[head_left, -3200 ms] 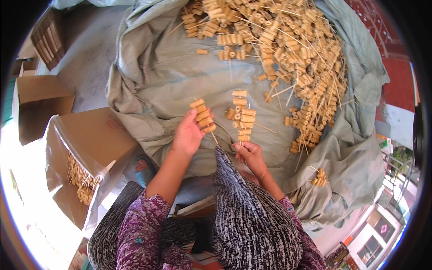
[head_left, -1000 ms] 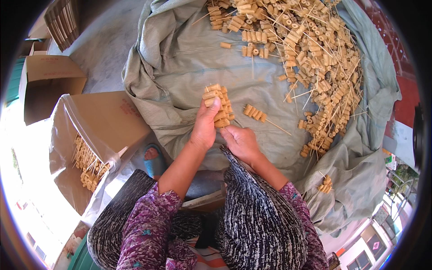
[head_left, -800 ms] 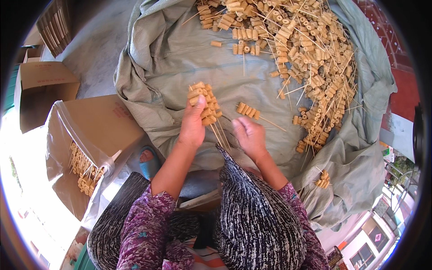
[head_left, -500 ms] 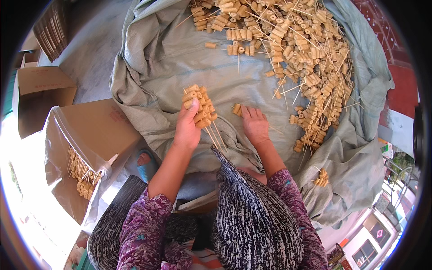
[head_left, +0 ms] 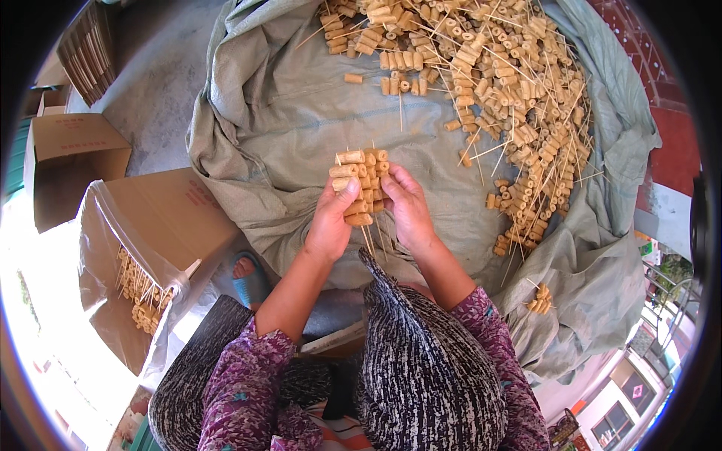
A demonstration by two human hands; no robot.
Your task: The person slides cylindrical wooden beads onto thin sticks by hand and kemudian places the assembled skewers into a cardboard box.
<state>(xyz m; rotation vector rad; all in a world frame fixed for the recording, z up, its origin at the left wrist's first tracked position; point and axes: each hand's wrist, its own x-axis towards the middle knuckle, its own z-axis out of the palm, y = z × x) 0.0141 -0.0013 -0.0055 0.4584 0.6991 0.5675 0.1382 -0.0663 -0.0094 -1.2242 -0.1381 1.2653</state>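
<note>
Gripping a bundle of skewers [head_left: 359, 184] from both sides, the left hand [head_left: 332, 225] and right hand [head_left: 408, 207] are pressing together around it just above the green sheet [head_left: 271, 128], squaring the tan pieces into one block while the bare stick ends are pointing down toward the person's lap. Beyond the hands, a loose heap of skewers [head_left: 489, 83] is lying spread on the sheet, within reach. At the left, a plastic-lined box [head_left: 162, 225] is standing open, with finished skewers showing at its mouth.
</note>
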